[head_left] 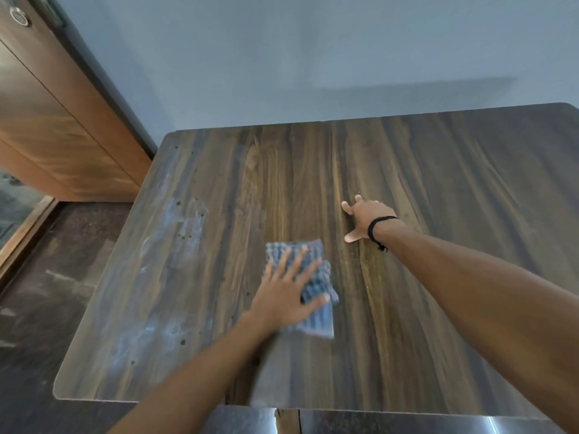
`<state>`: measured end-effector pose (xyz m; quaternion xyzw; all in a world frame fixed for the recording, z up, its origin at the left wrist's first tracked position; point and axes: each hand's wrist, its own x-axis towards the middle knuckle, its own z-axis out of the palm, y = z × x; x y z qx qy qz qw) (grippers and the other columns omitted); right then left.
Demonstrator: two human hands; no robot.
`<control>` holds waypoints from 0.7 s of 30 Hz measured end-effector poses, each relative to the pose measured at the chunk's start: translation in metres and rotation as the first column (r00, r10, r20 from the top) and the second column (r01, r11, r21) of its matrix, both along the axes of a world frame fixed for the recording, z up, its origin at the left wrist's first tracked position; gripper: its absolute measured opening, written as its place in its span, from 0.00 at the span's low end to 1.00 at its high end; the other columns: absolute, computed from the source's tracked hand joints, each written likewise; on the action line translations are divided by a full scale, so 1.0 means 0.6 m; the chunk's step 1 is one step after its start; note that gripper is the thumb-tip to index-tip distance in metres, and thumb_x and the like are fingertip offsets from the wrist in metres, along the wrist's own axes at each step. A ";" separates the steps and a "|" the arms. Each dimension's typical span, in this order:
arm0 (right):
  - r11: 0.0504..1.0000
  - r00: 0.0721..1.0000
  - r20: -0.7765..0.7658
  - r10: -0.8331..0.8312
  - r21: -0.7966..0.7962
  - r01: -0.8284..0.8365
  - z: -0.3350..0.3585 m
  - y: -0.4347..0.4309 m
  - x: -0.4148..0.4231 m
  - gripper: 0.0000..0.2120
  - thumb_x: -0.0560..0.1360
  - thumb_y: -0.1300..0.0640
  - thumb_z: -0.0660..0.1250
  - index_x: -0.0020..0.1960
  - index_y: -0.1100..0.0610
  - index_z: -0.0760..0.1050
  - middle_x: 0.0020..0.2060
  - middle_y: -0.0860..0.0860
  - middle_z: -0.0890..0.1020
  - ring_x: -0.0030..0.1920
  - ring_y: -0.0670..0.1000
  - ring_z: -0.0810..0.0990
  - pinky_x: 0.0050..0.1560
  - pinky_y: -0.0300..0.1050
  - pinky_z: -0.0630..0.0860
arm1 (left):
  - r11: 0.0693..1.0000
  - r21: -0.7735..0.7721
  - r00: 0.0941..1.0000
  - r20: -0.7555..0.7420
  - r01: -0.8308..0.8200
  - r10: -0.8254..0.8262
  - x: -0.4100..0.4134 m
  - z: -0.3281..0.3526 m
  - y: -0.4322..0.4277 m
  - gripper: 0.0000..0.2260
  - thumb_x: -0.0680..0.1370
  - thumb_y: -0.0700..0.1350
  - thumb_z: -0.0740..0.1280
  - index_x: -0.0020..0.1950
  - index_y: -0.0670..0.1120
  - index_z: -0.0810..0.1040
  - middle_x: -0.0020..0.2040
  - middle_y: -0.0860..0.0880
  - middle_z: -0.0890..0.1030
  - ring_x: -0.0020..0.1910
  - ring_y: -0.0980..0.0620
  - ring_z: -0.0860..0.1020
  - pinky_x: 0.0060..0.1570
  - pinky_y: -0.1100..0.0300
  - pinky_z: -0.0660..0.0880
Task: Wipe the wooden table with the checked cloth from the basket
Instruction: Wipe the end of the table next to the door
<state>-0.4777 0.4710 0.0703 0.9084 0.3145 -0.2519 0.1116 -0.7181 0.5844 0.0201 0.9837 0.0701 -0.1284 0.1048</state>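
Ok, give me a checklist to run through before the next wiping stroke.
1. Checked cloth lies flat on the wooden table: ok.
2. Left hand presses on the cloth, fingers spread: ok.
3. Right hand braces on bare wood, apart from the cloth: ok.
4. Pale smears remain on the table's left part: not ok, wipe there next.
5. Nothing stands on the table in the cloth's path: ok.
6. Cloth damp or dry: cannot tell.
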 end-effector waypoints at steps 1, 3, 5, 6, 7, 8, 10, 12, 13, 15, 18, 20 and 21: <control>1.000 1.000 0.005 0.003 0.002 -0.003 -0.001 -0.002 -0.002 0.49 0.73 0.38 0.72 0.82 0.46 0.47 0.81 0.56 0.50 0.76 0.65 0.62 0.70 0.59 0.69 | 0.998 0.008 0.998 -0.005 -0.066 0.066 0.027 0.003 0.016 0.36 0.77 0.74 0.47 0.80 0.62 0.39 0.80 0.54 0.33 0.78 0.46 0.32 0.76 0.36 0.40; 1.000 1.000 0.009 0.010 0.000 -0.010 -0.001 -0.006 -0.005 0.47 0.74 0.38 0.71 0.82 0.47 0.47 0.81 0.56 0.50 0.76 0.65 0.62 0.70 0.59 0.69 | 0.996 0.035 0.997 0.004 -0.081 0.081 0.029 0.003 0.014 0.36 0.77 0.74 0.46 0.81 0.60 0.40 0.81 0.52 0.34 0.79 0.44 0.32 0.76 0.36 0.42; 1.000 1.000 0.012 0.008 0.009 -0.009 -0.002 -0.006 -0.005 0.46 0.74 0.38 0.70 0.82 0.46 0.47 0.81 0.55 0.50 0.76 0.65 0.61 0.68 0.60 0.71 | 0.997 0.032 0.997 0.022 0.072 -0.073 -0.040 0.004 -0.021 0.36 0.78 0.73 0.46 0.81 0.60 0.38 0.80 0.51 0.32 0.78 0.44 0.30 0.76 0.36 0.38; 1.000 1.000 0.009 0.007 0.010 -0.007 -0.003 -0.006 -0.005 0.46 0.75 0.38 0.70 0.82 0.46 0.46 0.81 0.55 0.50 0.76 0.66 0.61 0.67 0.60 0.72 | 0.989 0.014 0.988 0.031 0.150 -0.151 -0.090 0.004 -0.043 0.36 0.79 0.73 0.46 0.80 0.60 0.37 0.79 0.52 0.30 0.77 0.45 0.28 0.75 0.38 0.34; 1.000 1.000 0.007 0.005 0.010 -0.005 -0.003 -0.006 -0.004 0.46 0.75 0.38 0.70 0.82 0.46 0.46 0.81 0.55 0.50 0.76 0.66 0.61 0.67 0.60 0.72 | 0.984 -0.021 0.984 0.037 0.177 -0.177 -0.135 0.009 -0.057 0.35 0.79 0.73 0.46 0.80 0.61 0.37 0.79 0.53 0.30 0.77 0.46 0.27 0.75 0.40 0.32; 1.000 1.000 0.005 0.004 0.010 -0.004 -0.002 -0.006 -0.004 0.46 0.75 0.39 0.70 0.82 0.46 0.47 0.81 0.56 0.51 0.75 0.66 0.61 0.67 0.60 0.72 | 0.985 -0.041 0.985 0.031 0.169 -0.168 -0.161 0.009 -0.059 0.35 0.78 0.73 0.46 0.80 0.62 0.37 0.79 0.55 0.30 0.77 0.48 0.27 0.75 0.40 0.32; 1.000 1.000 0.010 0.002 0.007 -0.002 0.002 -0.004 -0.007 0.46 0.74 0.38 0.71 0.82 0.47 0.47 0.81 0.56 0.52 0.74 0.66 0.63 0.66 0.60 0.73 | 0.996 -0.020 0.996 0.008 0.091 -0.091 -0.145 0.000 -0.042 0.35 0.78 0.74 0.45 0.80 0.63 0.39 0.79 0.57 0.31 0.77 0.49 0.28 0.76 0.40 0.37; 1.000 1.000 0.007 -0.002 -0.004 0.002 0.004 -0.004 -0.007 0.46 0.74 0.38 0.71 0.82 0.47 0.47 0.81 0.56 0.52 0.74 0.65 0.65 0.66 0.60 0.73 | 0.997 0.050 0.999 0.014 -0.052 0.052 -0.089 -0.005 -0.017 0.35 0.77 0.74 0.45 0.80 0.62 0.39 0.80 0.54 0.32 0.78 0.46 0.31 0.76 0.38 0.40; 1.000 1.000 0.001 -0.006 -0.006 0.006 0.004 -0.004 -0.008 0.46 0.74 0.38 0.71 0.82 0.47 0.47 0.81 0.56 0.51 0.74 0.65 0.65 0.66 0.60 0.73 | 0.992 0.062 0.994 0.028 -0.108 0.106 -0.072 -0.002 -0.017 0.36 0.77 0.74 0.45 0.81 0.61 0.39 0.80 0.52 0.33 0.78 0.45 0.32 0.76 0.37 0.41; 1.000 1.000 0.015 -0.002 -0.003 0.002 0.002 -0.004 -0.012 0.46 0.75 0.38 0.70 0.82 0.47 0.47 0.81 0.57 0.50 0.74 0.65 0.65 0.67 0.60 0.73 | 0.997 0.067 0.999 0.018 -0.047 0.046 -0.076 -0.002 -0.036 0.36 0.78 0.74 0.44 0.80 0.60 0.36 0.80 0.49 0.31 0.78 0.42 0.30 0.76 0.37 0.36; 1.000 1.000 0.014 0.011 0.007 -0.011 0.005 -0.006 -0.014 0.44 0.76 0.39 0.69 0.82 0.48 0.47 0.81 0.57 0.51 0.73 0.65 0.66 0.67 0.59 0.73 | 0.998 0.020 0.998 0.022 0.055 -0.055 -0.116 -0.003 -0.043 0.36 0.77 0.75 0.44 0.80 0.62 0.37 0.80 0.53 0.31 0.77 0.45 0.29 0.76 0.39 0.37; 1.000 1.000 0.019 0.003 0.007 -0.003 0.008 -0.009 -0.019 0.42 0.77 0.40 0.67 0.82 0.49 0.48 0.80 0.58 0.52 0.72 0.65 0.67 0.67 0.58 0.72 | 0.997 0.034 0.997 0.036 -0.064 0.062 -0.086 -0.006 -0.018 0.36 0.76 0.75 0.45 0.80 0.62 0.40 0.81 0.53 0.34 0.78 0.46 0.31 0.77 0.38 0.40; 1.000 1.000 0.023 0.002 0.004 -0.002 0.009 -0.012 -0.025 0.41 0.78 0.40 0.66 0.82 0.49 0.48 0.80 0.59 0.52 0.72 0.65 0.67 0.68 0.58 0.71 | 0.990 0.037 0.991 0.021 -0.133 0.132 -0.069 -0.002 -0.012 0.37 0.76 0.75 0.45 0.80 0.61 0.39 0.81 0.52 0.34 0.78 0.45 0.32 0.76 0.37 0.41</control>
